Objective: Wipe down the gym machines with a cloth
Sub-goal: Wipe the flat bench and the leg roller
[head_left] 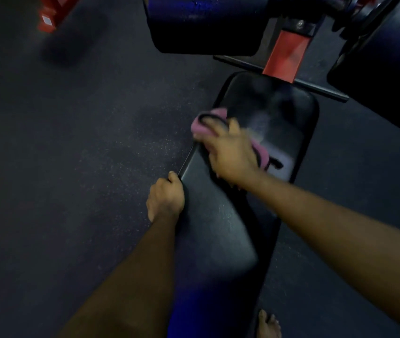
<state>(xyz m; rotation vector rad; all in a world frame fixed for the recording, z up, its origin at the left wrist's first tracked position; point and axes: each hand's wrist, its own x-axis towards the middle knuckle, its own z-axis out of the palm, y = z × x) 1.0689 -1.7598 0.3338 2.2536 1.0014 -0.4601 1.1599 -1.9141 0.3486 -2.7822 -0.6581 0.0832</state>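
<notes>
On the black bench pad [218,228], toward its far end | pink cloth [201,126] with dark trim, bunched, lies under right hand [230,152], which presses down | left hand [166,198] curls round pad's left edge | motion blur hides whether right fingers lie flat or curled | bare foot [268,325] cut off at bottom edge

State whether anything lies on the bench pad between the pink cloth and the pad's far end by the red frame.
Nothing visible does. The right hand holds the pink cloth on the bench pad, and the pad is bare from there to the red frame. The left hand grips the pad's near left edge, outside that path.
</notes>
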